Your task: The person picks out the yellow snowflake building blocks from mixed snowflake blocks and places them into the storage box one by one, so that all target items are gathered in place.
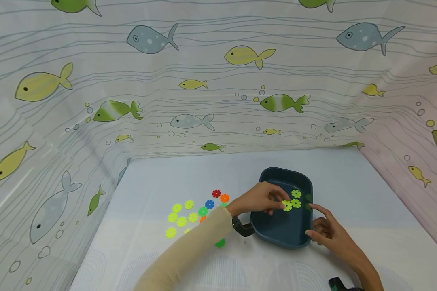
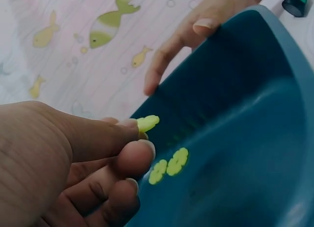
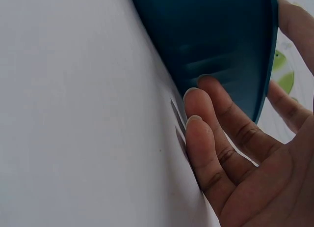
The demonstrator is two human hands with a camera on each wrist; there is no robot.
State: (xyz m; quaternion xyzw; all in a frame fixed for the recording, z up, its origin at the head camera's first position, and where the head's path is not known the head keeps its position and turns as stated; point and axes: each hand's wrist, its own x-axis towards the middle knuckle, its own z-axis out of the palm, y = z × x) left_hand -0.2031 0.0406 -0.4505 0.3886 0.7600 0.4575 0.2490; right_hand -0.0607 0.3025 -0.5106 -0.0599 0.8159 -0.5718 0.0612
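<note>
The tray (image 1: pixel 285 231) looks like smooth moulded plastic, with a low sheen that throws soft highlights and faint reflections along its inner wall. The small yellow-green pieces (image 1: pixel 296 194) in it appear to be thin, smooth plastic, bright and close to matt, as do the scattered pieces (image 1: pixel 193 218). The table cover (image 1: pixel 149 242) is smooth and matt; whether it is cloth or plastic cannot be told. The printed sheet (image 1: pixel 204 95) is thin, creased and faintly shiny in places. The sleeve (image 1: pixel 189 250) is soft, matt cloth, and the wristband (image 1: pixel 243 227) looks like dark rubber or plastic.
</note>
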